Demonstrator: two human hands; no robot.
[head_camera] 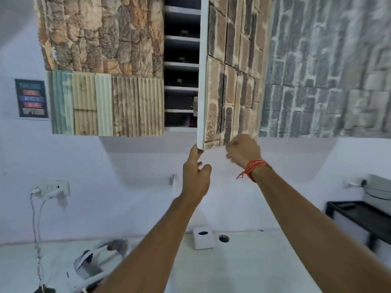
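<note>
A wall cabinet hangs above the counter, and its stone-patterned door point(230, 81) stands ajar. Inside, several white shelves point(182, 65) show in the dark gap, with small dark items on them. My left hand point(195, 172) reaches up with its fingertips touching the door's white lower corner. My right hand point(243, 152), with an orange thread at the wrist, is curled at the door's bottom edge; its grip on the edge is blurred.
A white counter point(254, 267) lies below with a small white box point(203, 240) and a round hole. A white headset point(93, 261) sits at left under a wall socket with cables. A black stand point(364, 216) is at right.
</note>
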